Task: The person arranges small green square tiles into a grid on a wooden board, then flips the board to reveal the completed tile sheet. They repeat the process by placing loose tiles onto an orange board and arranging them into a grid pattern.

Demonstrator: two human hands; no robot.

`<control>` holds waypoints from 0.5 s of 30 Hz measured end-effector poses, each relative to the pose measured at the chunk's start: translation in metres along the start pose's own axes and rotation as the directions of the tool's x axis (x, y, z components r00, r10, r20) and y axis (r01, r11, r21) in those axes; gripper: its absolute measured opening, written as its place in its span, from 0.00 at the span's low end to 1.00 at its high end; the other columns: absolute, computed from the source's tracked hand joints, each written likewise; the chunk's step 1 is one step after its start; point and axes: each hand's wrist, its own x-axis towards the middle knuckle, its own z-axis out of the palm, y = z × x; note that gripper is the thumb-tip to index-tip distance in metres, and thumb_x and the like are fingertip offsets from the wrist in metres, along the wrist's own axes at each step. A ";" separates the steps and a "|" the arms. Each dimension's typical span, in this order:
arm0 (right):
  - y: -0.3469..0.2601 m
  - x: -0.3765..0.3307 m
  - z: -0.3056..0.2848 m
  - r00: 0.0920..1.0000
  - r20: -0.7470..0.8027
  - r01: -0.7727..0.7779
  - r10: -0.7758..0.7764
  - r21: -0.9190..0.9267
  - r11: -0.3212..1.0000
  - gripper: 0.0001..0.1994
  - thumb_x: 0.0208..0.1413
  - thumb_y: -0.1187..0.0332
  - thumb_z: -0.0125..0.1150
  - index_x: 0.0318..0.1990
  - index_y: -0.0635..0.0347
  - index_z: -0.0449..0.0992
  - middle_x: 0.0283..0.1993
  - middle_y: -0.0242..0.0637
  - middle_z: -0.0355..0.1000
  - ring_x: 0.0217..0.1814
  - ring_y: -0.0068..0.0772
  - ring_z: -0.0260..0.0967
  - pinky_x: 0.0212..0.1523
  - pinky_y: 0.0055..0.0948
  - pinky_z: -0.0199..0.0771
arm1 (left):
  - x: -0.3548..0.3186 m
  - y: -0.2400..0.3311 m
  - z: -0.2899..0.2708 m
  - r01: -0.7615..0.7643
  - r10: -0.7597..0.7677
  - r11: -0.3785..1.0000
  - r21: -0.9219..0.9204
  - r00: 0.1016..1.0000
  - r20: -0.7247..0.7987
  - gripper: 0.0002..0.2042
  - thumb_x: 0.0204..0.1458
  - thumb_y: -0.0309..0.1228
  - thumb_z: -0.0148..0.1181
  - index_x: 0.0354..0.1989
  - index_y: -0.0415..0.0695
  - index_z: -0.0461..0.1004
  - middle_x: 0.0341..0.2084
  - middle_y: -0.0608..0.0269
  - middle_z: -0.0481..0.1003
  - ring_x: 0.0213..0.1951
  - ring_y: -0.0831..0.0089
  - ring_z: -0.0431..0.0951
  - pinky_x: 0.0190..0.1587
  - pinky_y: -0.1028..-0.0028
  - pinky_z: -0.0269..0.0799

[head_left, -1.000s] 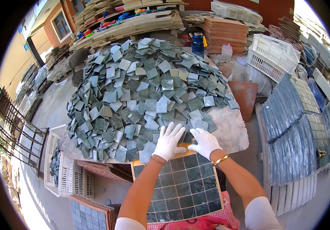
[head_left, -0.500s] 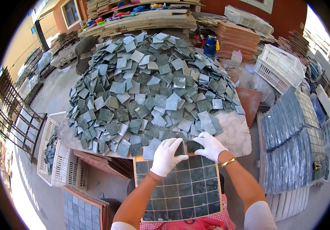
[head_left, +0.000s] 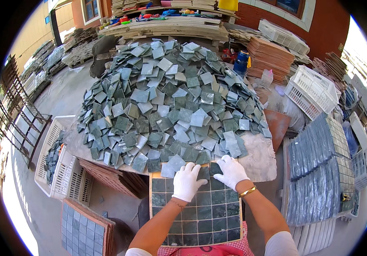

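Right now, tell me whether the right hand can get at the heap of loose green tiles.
Probably yes: the right hand rests at the top of the tile frame, beside the heap of loose green tiles, with nothing between.

floor: grey concrete yard (head_left: pixel 60 96), sunlit
walls: red brick building (head_left: pixel 320 19) far right, window (head_left: pixel 292 6); tan wall (head_left: pixel 32 30) left
furniture: cluttered plank shelf (head_left: pixel 166 25)
storage: white plastic crates (head_left: pixel 315 87), stacked reddish tiles (head_left: pixel 268 53)
left: metal rack (head_left: pixel 15 115)
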 end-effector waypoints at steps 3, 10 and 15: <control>-0.001 -0.001 -0.011 0.998 0.032 0.052 -0.048 -0.112 0.992 0.20 0.45 0.59 0.68 0.42 0.60 0.73 0.44 0.43 0.67 0.49 0.45 0.68 0.46 0.39 0.73 | 0.009 0.007 0.003 0.100 -0.100 0.994 -0.039 0.995 0.006 0.30 0.33 0.38 0.74 0.47 0.44 0.69 0.43 0.57 0.70 0.43 0.55 0.73 0.42 0.62 0.72; 0.019 0.010 0.010 0.995 0.014 0.087 -0.095 0.282 0.956 0.23 0.45 0.62 0.67 0.50 0.59 0.72 0.46 0.43 0.69 0.39 0.40 0.71 0.44 0.35 0.73 | 0.028 -0.015 -0.003 -0.029 0.055 0.985 -0.171 0.988 0.147 0.26 0.37 0.34 0.72 0.43 0.42 0.65 0.40 0.52 0.66 0.40 0.51 0.75 0.39 0.58 0.73; 0.012 0.022 0.008 0.989 -0.084 0.136 -0.119 0.235 0.963 0.24 0.45 0.62 0.67 0.50 0.60 0.72 0.48 0.44 0.69 0.39 0.40 0.72 0.45 0.35 0.73 | 0.011 -0.020 -0.002 -0.258 0.262 0.965 -0.045 0.957 0.122 0.19 0.43 0.33 0.65 0.44 0.44 0.68 0.39 0.55 0.66 0.43 0.55 0.73 0.42 0.60 0.72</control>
